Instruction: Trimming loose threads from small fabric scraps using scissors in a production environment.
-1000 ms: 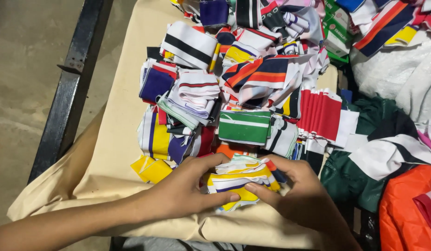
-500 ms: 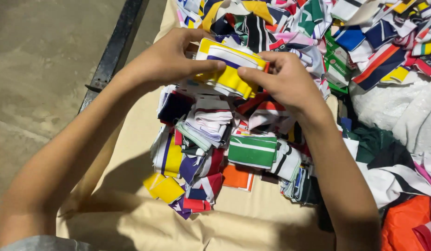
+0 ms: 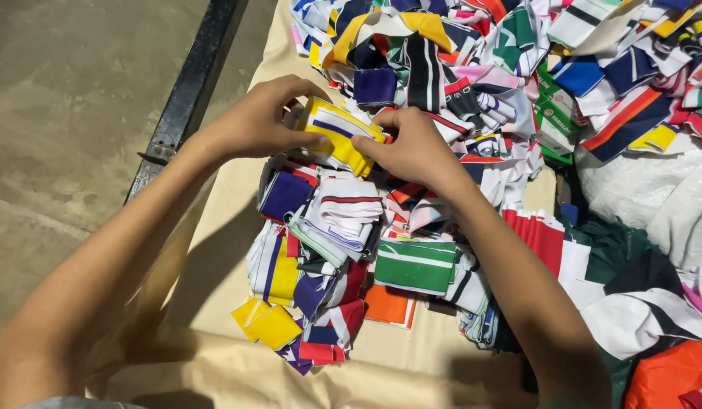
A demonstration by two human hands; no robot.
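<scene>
My left hand (image 3: 264, 121) and right hand (image 3: 411, 148) both pinch a small folded stack of yellow knit fabric strips with a blue and white stripe (image 3: 342, 138), one hand at each end, fingers pressed together on it. I hold the stack just above the far edge of a loose heap of folded striped collar pieces (image 3: 328, 250) lying on a surface covered with cream cloth (image 3: 215, 250). Nearer me than the stack, the heap shows a white folded piece with a red line (image 3: 347, 212), a green folded piece with white stripes (image 3: 415, 265) and a plain yellow piece (image 3: 269, 324). Beyond the stack, a larger tangle of multicoloured strips (image 3: 502, 60) crowds close behind my hands. Left of the stack, a black metal rail (image 3: 188, 98) edges the surface, with grey concrete floor (image 3: 63, 113) past it.
</scene>
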